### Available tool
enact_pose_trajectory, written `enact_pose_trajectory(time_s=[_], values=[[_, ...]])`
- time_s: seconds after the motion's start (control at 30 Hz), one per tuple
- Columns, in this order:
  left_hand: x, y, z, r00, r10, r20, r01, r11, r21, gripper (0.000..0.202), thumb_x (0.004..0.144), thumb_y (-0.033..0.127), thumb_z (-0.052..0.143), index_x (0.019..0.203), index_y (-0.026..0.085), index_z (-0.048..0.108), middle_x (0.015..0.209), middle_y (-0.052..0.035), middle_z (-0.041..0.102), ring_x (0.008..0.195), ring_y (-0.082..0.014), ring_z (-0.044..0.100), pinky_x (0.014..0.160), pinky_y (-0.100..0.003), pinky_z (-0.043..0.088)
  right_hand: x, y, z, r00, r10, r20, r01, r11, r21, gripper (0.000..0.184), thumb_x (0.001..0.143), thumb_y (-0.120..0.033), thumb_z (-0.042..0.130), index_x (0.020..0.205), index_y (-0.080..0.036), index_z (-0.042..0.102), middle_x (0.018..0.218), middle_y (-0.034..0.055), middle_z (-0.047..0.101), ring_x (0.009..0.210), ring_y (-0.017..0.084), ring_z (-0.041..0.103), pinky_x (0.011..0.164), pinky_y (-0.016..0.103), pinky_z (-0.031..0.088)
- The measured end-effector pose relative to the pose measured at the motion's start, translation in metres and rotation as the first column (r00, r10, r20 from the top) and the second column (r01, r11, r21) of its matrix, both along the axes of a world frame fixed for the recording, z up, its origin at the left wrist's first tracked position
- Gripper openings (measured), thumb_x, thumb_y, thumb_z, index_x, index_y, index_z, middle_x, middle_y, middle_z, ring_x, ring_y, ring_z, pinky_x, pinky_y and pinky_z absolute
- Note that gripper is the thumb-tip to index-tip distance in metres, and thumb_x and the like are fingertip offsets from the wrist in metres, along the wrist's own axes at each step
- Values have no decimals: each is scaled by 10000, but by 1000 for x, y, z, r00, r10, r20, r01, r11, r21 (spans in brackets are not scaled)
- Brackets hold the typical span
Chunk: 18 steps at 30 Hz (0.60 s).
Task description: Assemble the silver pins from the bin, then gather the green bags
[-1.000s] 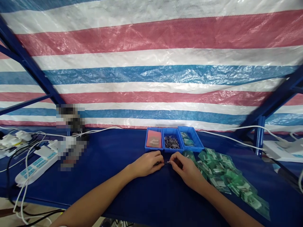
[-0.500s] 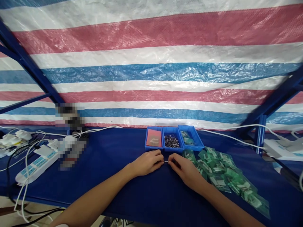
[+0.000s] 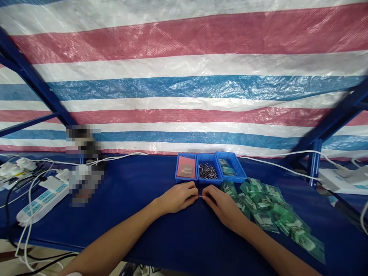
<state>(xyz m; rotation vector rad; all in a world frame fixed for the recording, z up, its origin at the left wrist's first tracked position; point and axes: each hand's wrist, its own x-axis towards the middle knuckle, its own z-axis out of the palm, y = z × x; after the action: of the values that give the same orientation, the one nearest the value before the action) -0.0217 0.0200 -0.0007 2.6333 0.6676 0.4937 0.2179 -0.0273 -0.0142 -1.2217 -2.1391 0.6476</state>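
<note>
My left hand [image 3: 178, 197] rests on the blue table cloth [image 3: 138, 199], fingers curled and pinched. My right hand [image 3: 222, 205] lies opposite it, fingers also pinched. Between the two sets of fingertips runs a thin small metal pin [image 3: 200, 196], held at both ends; dark small parts seem tucked under my left fingers. Just beyond the hands stand three small blue trays: the left tray [image 3: 186, 171] holds a pink packet, the middle tray [image 3: 208, 170] holds several metal pins, the right tray [image 3: 230, 168] holds green packets.
Several small green bags [image 3: 273, 211] lie spread on the cloth right of my right hand. White power strips [image 3: 40, 197] with cables sit at the left, another one [image 3: 342, 178] at the right. A striped tarpaulin [image 3: 184, 84] hangs behind; blue frame posts [image 3: 314, 161] stand at the sides.
My two hands have drawn slightly closer, the fingertips now almost meeting around the pin. The view has drifted a little; nothing else moved.
</note>
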Motion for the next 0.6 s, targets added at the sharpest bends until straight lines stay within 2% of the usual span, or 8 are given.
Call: enact_pose_trajectory(time_s=[0.1,0.4,0.5,0.6], values=[[0,0,1,1000,-2,5,2,1000,-10,184,1118,278,469,1026,196,605,1033,-51,596,922,-173,614,804,-269,468,0,0,-1,1000,5,-5,-5,1000,-19,153,1100,-326,481,1022,-258,594,997,39,666,814,217,638,705,342,484],[0,0,2,1000,0,13,0,1000,-27,184,1117,283,477,1009,199,600,1018,-43,596,917,-170,612,798,-268,468,0,-2,3,998,1,-57,-4,999,-47,172,1117,-309,433,1017,-259,564,996,32,659,830,215,638,726,341,472],[0,0,2,1000,4,16,-4,1000,-19,174,1117,285,480,1016,200,594,1016,-42,593,919,-171,609,803,-270,467,0,-3,7,996,-25,-84,19,998,-66,186,1118,-326,431,1006,-258,562,964,30,652,810,215,623,725,347,471],[-1,0,-1,1000,20,20,-20,1000,-4,187,1120,297,469,1024,202,599,1002,-43,589,912,-174,608,808,-274,470,2,-3,8,984,-107,-143,100,993,-56,220,1117,-386,430,999,-258,564,881,24,626,737,210,583,684,349,473]])
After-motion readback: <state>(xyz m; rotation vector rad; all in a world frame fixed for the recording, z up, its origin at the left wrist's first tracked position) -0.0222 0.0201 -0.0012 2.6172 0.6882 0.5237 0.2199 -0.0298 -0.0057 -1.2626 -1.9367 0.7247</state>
